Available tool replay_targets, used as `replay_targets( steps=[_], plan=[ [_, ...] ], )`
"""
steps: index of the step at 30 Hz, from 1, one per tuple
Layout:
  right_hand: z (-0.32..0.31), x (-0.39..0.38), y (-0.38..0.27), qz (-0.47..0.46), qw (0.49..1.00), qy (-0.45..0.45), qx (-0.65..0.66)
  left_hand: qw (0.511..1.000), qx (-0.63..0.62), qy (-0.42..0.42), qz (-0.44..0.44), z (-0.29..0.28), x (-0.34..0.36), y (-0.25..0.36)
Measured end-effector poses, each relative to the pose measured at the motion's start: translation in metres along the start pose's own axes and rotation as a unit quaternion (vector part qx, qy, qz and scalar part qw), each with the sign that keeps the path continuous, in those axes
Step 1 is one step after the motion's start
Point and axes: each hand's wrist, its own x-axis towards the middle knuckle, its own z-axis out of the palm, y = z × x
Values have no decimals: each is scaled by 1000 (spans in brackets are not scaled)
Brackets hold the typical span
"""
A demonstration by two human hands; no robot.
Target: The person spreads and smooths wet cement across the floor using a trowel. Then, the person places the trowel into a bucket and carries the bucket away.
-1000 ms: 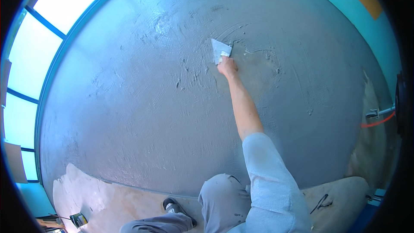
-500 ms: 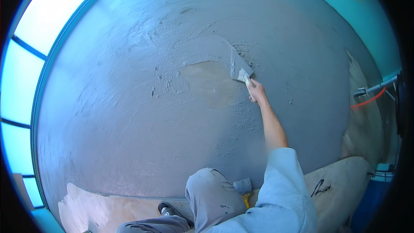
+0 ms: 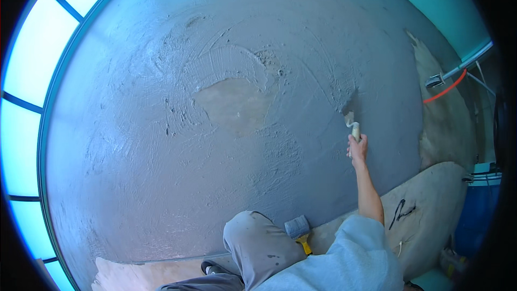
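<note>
My right hand (image 3: 358,149) is closed around the pale handle of a trowel (image 3: 355,130), out to the right with the arm stretched forward. The trowel's blade is dark and seen at a slant against wet grey plaster (image 3: 215,183); a small rough patch of plaster lies beside it. Left of the trowel, a bare beige patch (image 3: 234,105) shows through the coat, with ridges and lumps around its upper edge. My left hand is out of the picture.
A wide brush (image 3: 297,227) with a yellow handle lies beside my bent knee (image 3: 250,231). Beige sheeting (image 3: 425,210) borders the plaster at the near side. At the right are a metal pole (image 3: 452,73), a red hose (image 3: 447,94) and a blue container (image 3: 476,215). Bright panes (image 3: 27,97) line the left.
My right hand has carried the trowel rightward and nearer to me, away from the bare patch. The blade has turned from facing broadly to a slant. The whole view has shifted somewhat.
</note>
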Motion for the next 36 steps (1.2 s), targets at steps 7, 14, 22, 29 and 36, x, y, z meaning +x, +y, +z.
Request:
replay_targets(
  steps=[7,14,22,29,36],
  plan=[
    [43,31,-8,-145,956,41,-252,1000,1,0,-9,1,-10,4],
    [151,91,-97,-213,943,-67,-249,999,-7,7,-30,6,-21,-1],
    [288,86,-211,-272,884,-258,-280,996,-25,40,-75,12,-47,-16],
    [376,57,-238,-366,827,-291,-311,991,-45,52,-116,28,-65,-35],
    [400,2,-269,-423,723,-379,-393,986,-52,54,-149,33,-80,-35]
  ],
)
